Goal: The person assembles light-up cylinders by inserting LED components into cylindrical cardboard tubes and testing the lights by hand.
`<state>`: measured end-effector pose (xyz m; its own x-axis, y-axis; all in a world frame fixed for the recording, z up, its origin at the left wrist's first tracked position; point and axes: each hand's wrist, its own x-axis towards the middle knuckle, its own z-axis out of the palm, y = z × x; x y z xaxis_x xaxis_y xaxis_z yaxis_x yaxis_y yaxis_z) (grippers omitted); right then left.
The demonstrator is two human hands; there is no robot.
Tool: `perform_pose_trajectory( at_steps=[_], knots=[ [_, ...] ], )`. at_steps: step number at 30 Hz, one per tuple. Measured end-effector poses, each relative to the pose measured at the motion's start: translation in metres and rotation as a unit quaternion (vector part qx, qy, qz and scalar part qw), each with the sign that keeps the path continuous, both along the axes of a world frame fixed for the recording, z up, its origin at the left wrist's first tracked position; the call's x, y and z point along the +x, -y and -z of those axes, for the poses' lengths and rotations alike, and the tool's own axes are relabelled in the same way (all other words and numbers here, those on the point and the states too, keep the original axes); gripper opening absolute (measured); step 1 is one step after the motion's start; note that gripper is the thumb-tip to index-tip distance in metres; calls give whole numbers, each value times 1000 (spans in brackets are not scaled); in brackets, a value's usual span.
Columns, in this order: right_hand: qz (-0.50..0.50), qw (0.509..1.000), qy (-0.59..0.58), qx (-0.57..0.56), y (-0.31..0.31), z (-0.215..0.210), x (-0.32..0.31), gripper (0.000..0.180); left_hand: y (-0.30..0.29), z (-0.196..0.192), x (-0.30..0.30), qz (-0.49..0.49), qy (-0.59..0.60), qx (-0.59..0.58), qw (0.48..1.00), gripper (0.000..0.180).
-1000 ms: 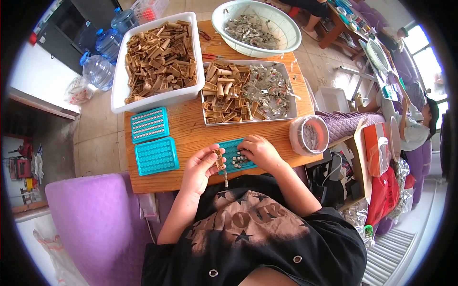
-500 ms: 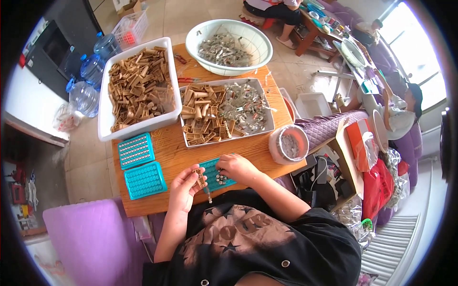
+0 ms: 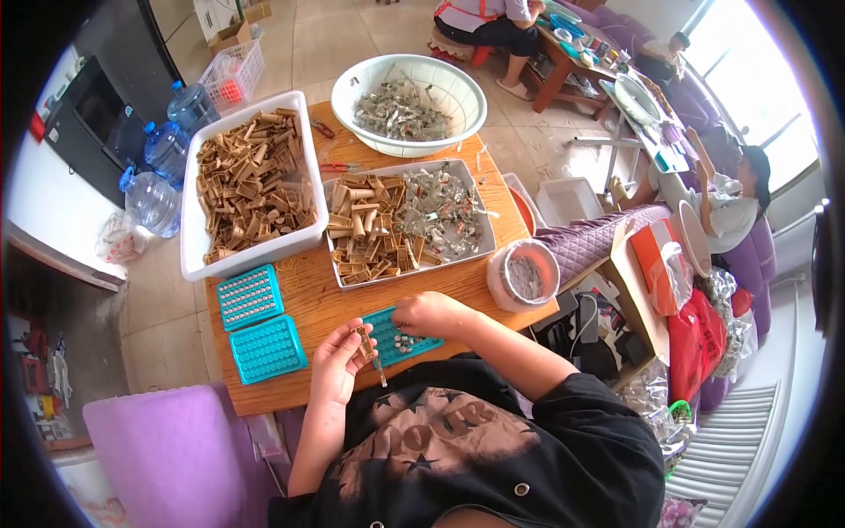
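My left hand (image 3: 333, 363) is closed around a small gold-brown plastic casing (image 3: 366, 345), held upright near the table's front edge. From the casing's lower end hangs a thin strip (image 3: 380, 370), possibly wire. My right hand (image 3: 431, 315) is over a teal tray (image 3: 380, 322), fingers bent and pressed together; whatever lies between the fingertips is hidden. Just below those fingers, several small round silver pieces like button cells (image 3: 404, 344) lie loose on the tray. Part of that tray is covered by my right hand.
Left on the table are two teal trays, one filled with silver rounds (image 3: 249, 297) and one with bare pockets (image 3: 268, 349). Beyond stand a white bin of brown casings (image 3: 319, 198), a divided box (image 3: 339, 280), a green basin (image 3: 339, 97) and a tub (image 3: 498, 295). Other people sit far right.
The view has shifted a little, so the table's contents sit lower. My right hand has lifted slightly off the loose silver pieces. My left hand still holds the casing.
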<state>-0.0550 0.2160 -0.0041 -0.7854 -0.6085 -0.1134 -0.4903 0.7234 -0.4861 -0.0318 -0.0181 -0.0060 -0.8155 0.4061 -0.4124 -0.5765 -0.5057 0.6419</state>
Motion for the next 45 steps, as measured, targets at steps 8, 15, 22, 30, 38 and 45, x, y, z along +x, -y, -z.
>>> perform_pose_trajectory(
  at_steps=[8, 15, 22, 30, 38, 45],
  knots=[
    [-4, 998, 43, -49, -4, 2, -2, 16, -4, -1, -1, 11, 2, -4, 1000, 29],
    [21, 997, 64, -24, 5, 6, -7, 10, 0, 3, 3, -5, 11, 5, 1000, 28],
    [-4, 1000, 22, -14, 1, 0, 1, 14, 1, 2, 3, -4, 7, -7, 1000, 28],
    [-7, 995, -76, -68, 3, 2, 4, 11, 3, 7, 3, 3, -2, -1, 1000, 29],
    [-13, 998, -32, -54, 2, 2, 0, 13, 4, 9, 4, 1, 0, -1, 1000, 29],
    [-12, 995, -57, -81, 2, 6, -1, 12, 4, 8, 4, 2, 0, -2, 1000, 28]
  ],
)
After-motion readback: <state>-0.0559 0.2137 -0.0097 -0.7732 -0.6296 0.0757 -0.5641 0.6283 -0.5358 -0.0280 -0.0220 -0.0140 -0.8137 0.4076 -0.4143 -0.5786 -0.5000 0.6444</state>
